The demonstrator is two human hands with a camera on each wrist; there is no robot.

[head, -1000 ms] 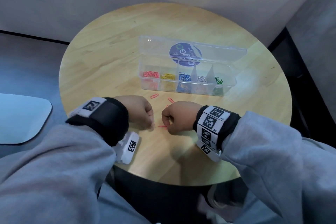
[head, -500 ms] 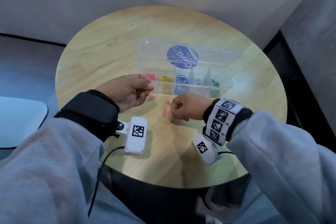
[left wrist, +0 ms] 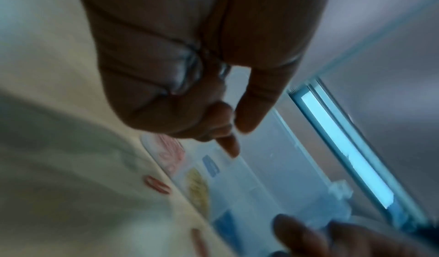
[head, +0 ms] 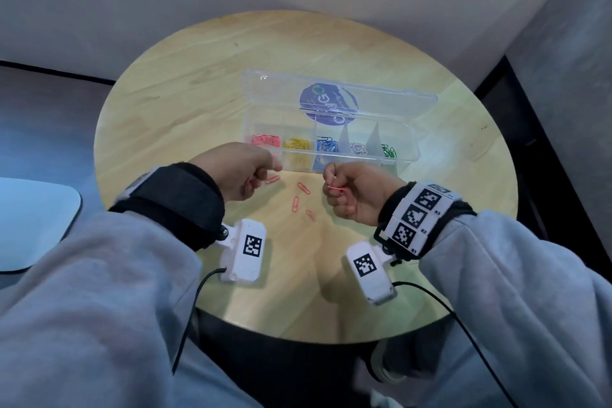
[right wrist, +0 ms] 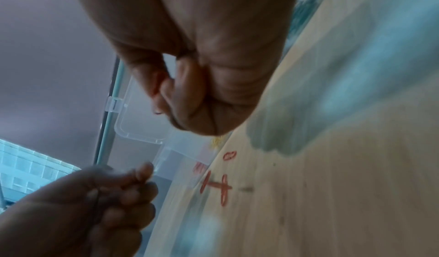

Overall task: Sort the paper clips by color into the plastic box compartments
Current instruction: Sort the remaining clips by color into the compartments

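Before the plastic box, right hand pinching a red clip, left hand loosely curled, empty.

Dim, cool indoor light falls across the round wooden table in the head view, its far side brighter, with soft shadows pooling under both wrists. Wide-angle distortion bends the table's rim and stretches the grey sleeves at the lower corners. A pale glare marks the open lid of the plastic box. Both wrist views are heavily smeared by motion blur; the left hand looms dark and backlit, a bright blue-white strip glowing behind it.
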